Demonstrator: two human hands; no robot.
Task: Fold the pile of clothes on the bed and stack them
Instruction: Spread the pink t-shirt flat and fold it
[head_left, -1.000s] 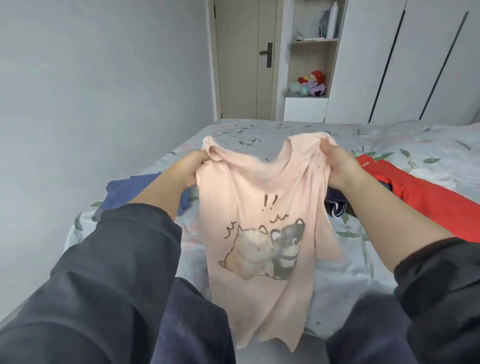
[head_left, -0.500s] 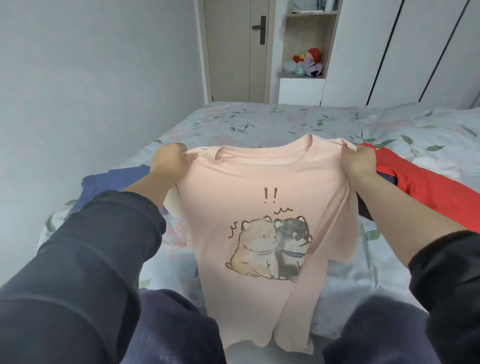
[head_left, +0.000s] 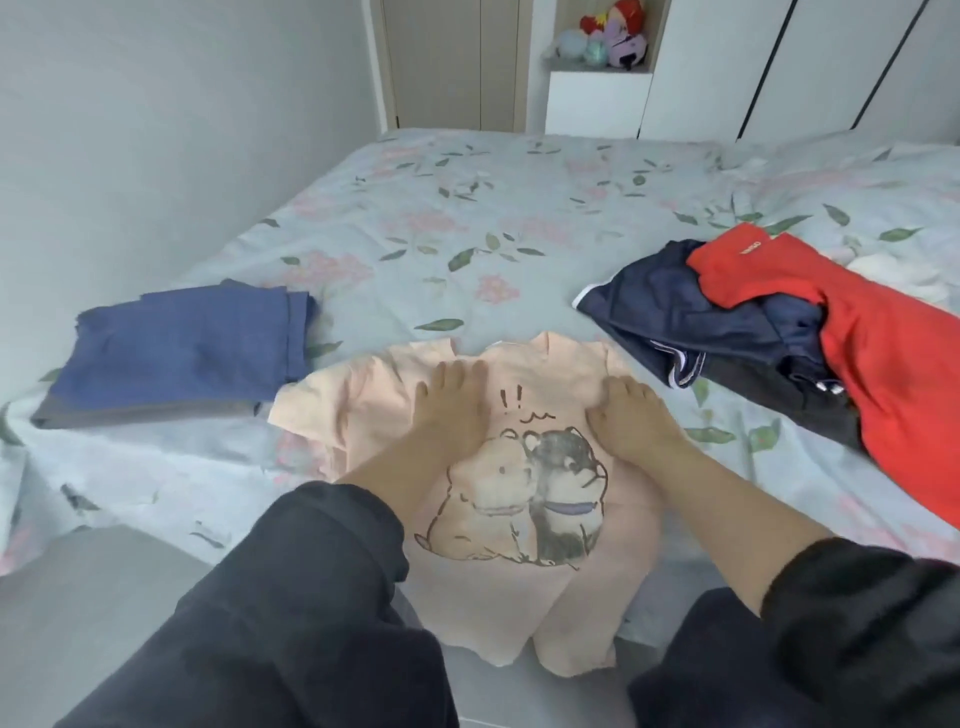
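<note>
the pink t-shirt (head_left: 519, 493) lies print-up at the near edge of the bed (head_left: 467, 208), collar toward 12 o'clock, hem drooping over the edge at 6 o'clock. the left hand (head_left: 452, 410) and right hand (head_left: 634, 423) rest palm-down on its chest, one on each side of the print's exclamation marks. the fingers (head_left: 460, 376) are straight and close together, pressing the cloth and pinching nothing.

i judge this to be the smoothing step before the first fold. the next move calls for bringing one side in over the middle with its sleeve, then the other, then doubling the hem up. the overhanging hem may drag the fold askew unless it is lifted onto the bed.

at 10 o'clock, just beside the shirt's sleeve, sits a folded blue stack (head_left: 182, 353), the likely place for it. at 2 o'clock lies the unfolded heap: a navy garment (head_left: 675, 317) with a red garment (head_left: 872, 364) partly over it.

no basket or bin shows. the only holder is a shelf niche (head_left: 597, 93) at far 12 o'clock, with plush toys (head_left: 615, 34) in it.
</note>
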